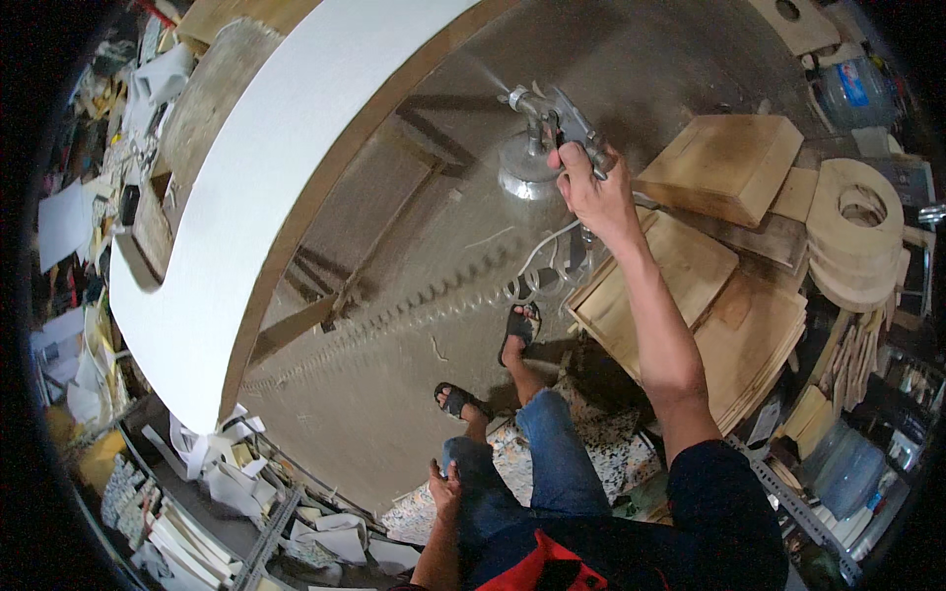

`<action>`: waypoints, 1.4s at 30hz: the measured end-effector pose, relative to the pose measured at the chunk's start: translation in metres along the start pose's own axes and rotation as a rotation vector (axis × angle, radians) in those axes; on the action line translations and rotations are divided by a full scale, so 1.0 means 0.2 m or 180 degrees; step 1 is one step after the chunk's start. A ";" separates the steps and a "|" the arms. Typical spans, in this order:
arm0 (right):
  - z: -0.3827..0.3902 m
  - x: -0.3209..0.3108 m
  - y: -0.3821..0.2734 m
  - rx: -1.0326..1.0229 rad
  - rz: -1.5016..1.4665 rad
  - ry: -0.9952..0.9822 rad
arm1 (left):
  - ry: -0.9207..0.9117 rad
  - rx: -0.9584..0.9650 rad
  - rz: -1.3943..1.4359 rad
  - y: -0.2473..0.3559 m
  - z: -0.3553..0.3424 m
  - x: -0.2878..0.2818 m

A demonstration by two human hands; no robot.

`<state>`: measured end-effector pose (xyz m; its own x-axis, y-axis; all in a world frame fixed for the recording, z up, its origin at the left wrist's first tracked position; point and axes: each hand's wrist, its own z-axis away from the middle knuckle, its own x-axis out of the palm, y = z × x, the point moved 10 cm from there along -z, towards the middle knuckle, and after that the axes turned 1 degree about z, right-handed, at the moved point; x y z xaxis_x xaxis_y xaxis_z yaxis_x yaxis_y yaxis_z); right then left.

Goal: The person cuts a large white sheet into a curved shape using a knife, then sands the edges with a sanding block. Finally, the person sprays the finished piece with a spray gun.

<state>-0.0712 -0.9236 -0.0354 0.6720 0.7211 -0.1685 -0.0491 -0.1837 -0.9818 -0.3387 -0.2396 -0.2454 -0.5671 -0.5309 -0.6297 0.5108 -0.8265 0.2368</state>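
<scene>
My right hand (598, 187) is wrapped round the handle of a metal spray gun (554, 123), held out in front of me. Below the gun hangs its round silver cup (529, 175). From the nozzle a faint mist fans toward the upper left, where a large curved panel (296, 128) with a white face and brown edge stands. A clear coiled air hose (443, 305) runs from beneath the gun across the floor to the left. My left hand (445, 490) hangs by my left knee, fingers apart, holding nothing.
Wooden boards (729, 325) and a wooden box (734, 163) are stacked to the right, near ring-shaped pieces (857, 231). Plastic water bottles (855, 94) stand beyond. Foam and paper scraps (222, 473) crowd the left. A speckled foam block (606, 453) lies beneath me.
</scene>
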 end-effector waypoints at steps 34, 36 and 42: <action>1.74 1.50 -0.38 0.0974 -0.0615 -0.1282 | 0.0239 -0.0081 0.1280 -1.00 0.06 -0.36; 1.80 1.59 -0.41 0.0897 -0.0644 -0.1364 | 0.0261 -0.0142 0.1353 -1.05 0.07 -0.35; 1.97 1.82 -0.44 0.0793 -0.0489 -0.1678 | 0.0357 -0.0144 0.1365 -1.14 0.08 -0.35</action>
<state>-0.1134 -0.3809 -0.0458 0.2314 0.9727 0.0184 -0.1949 0.0648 -0.9787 -0.4260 -0.0177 -0.2438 -0.2254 -0.7982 -0.5587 0.7137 -0.5256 0.4630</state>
